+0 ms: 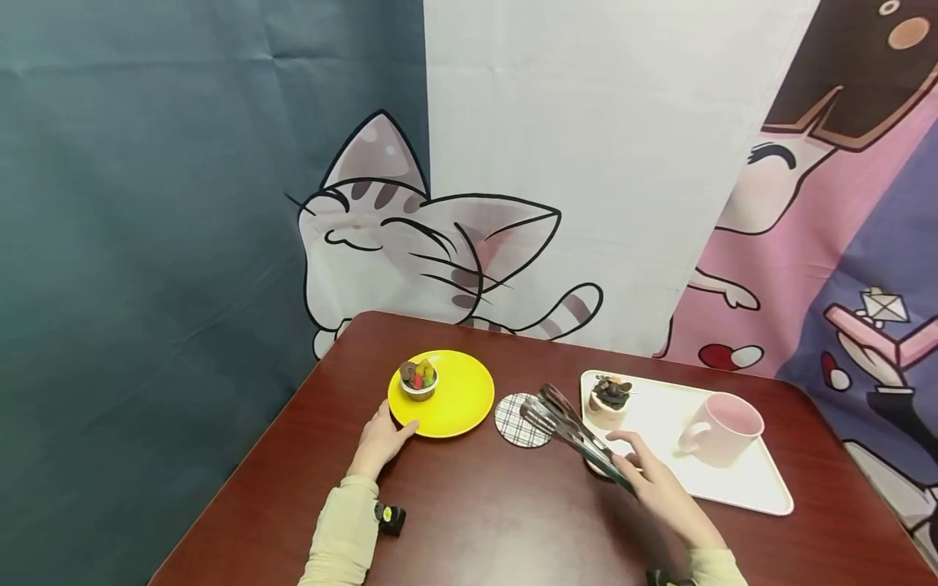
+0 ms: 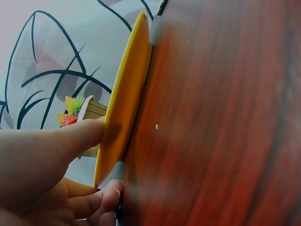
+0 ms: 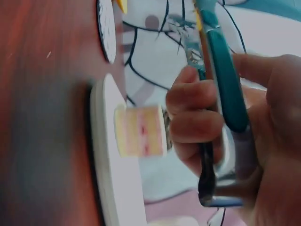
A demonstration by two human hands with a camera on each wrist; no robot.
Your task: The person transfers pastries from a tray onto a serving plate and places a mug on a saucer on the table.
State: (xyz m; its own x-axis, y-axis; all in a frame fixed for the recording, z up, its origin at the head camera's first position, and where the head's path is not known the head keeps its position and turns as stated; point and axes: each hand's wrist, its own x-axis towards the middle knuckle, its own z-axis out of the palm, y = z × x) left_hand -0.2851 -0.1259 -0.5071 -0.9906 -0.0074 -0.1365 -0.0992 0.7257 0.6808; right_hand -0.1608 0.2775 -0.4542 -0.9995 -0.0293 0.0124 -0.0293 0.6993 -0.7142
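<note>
My left hand (image 1: 381, 443) grips the near-left rim of a round yellow plate (image 1: 463, 400). In the left wrist view its thumb lies over the rim and fingers curl beneath. A small dessert cup (image 1: 418, 384) with fruit toppings sits on the plate's left side. My right hand (image 1: 659, 491) holds metal tongs (image 1: 582, 439) with green grips, their tips spread apart above a round checked coaster (image 1: 513, 430). Nothing is between the tips. Close to the tongs, a layered cake piece (image 3: 141, 132) with a dark topping stands on a white tray (image 1: 755, 492).
A pink mug (image 1: 727, 431) stands on the right part of the tray, its handle facing left. The brown table (image 1: 469, 505) ends at a cartoon-printed curtain (image 1: 498, 122) behind it. The coaster lies between plate and tray.
</note>
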